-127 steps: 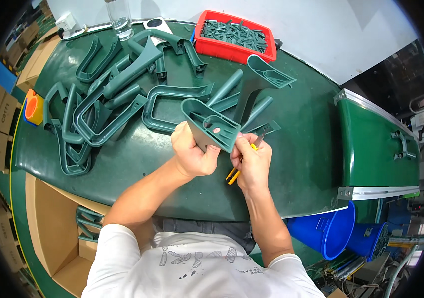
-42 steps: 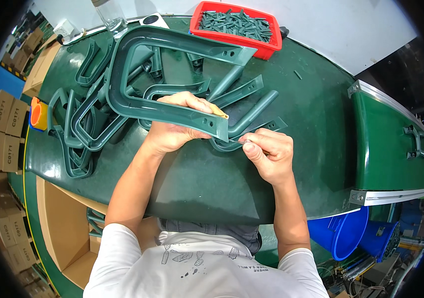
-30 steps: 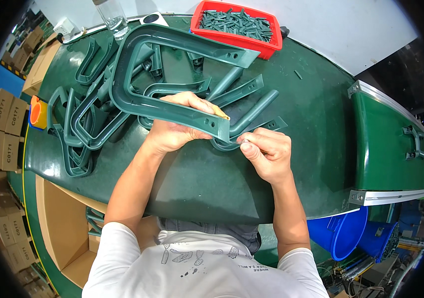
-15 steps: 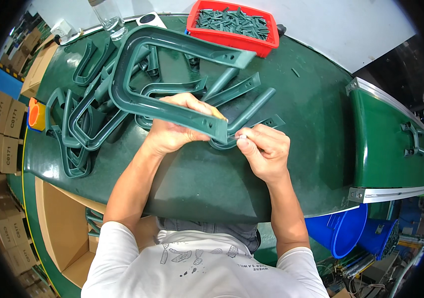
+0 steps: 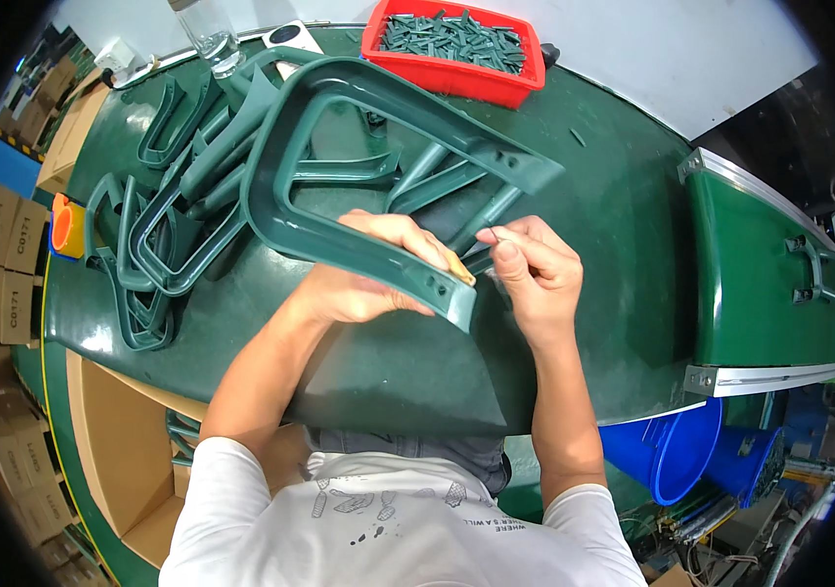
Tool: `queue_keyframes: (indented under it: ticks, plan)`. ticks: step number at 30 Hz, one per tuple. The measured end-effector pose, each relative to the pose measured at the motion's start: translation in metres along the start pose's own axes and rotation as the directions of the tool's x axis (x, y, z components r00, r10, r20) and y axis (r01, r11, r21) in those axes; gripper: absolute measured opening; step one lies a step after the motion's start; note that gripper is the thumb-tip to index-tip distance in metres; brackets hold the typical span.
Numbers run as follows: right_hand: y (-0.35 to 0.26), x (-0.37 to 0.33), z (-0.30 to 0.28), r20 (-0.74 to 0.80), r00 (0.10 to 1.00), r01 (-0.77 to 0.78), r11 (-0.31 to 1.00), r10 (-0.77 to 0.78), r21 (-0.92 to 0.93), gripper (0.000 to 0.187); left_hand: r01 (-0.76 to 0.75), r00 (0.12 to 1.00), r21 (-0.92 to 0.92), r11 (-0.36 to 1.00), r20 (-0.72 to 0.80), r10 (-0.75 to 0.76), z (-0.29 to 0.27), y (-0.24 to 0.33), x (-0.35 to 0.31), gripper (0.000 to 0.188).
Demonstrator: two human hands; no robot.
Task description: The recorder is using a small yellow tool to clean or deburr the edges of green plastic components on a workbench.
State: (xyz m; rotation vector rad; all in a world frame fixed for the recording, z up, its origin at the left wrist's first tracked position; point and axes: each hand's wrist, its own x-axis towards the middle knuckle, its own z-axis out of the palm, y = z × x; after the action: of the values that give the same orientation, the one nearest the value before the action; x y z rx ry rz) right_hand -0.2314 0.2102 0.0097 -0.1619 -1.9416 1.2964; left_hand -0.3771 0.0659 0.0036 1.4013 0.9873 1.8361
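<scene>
My left hand (image 5: pixel 363 279) is closed round the nearer arm of a dark green U-shaped plastic handle (image 5: pixel 275 186), held up over the table. Two small holes show near the end of each arm, and the bend points left. A yellowish wrap or patch shows at one fingertip of this hand. Just right of the nearer end, my right hand (image 5: pixel 542 274) is closed in a pinch, apart from the handle. Whatever lies between its thumb and finger is too small to make out. Behind the held handle, several similar green handles (image 5: pixel 158 259) lie piled on the table.
A red bin (image 5: pixel 456 80) of small green strips stands at the far edge, with one loose strip (image 5: pixel 577 137) to its right. A clear bottle (image 5: pixel 210 39) and an orange tape-like roll (image 5: pixel 67 230) are at left. An open carton (image 5: pixel 114 440) and blue bins (image 5: pixel 667 455) sit below table level.
The held handle has swung clockwise and moved right and nearer to me, its ends now pointing more down to the right. My right hand has shifted slightly right and up, away from the handle's end.
</scene>
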Motion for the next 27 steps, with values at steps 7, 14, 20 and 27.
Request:
queue_keyframes:
  ticks: [7, 14, 20, 27]
  plan:
    - [-0.02, -0.004, -0.012, 0.374, 0.864, -0.451, 0.847, 0.336, 0.28, 0.035, 0.008, 0.997, -0.072, 0.997, -0.078, -0.013, -0.005, 0.005, 0.0, 0.032]
    - [-0.02, -0.002, -0.009, 0.507, 0.797, -0.441, 0.89, 0.327, 0.119, 0.042, -0.024, 0.997, -0.063, 0.998, -0.075, 0.019, -0.007, 0.003, 0.0, 0.032]
    - [-0.017, -0.004, -0.008, 0.579, 0.778, -0.365, 0.925, 0.244, 0.101, 0.044, -0.026, 0.996, -0.023, 0.999, -0.087, 0.024, -0.011, 0.005, 0.0, 0.033]
    - [-0.014, -0.008, 0.004, 0.789, 0.611, -0.07, 0.997, 0.055, -0.015, 0.031, -0.04, 0.971, -0.057, 0.998, -0.238, 0.025, -0.015, -0.005, -0.003, 0.039]
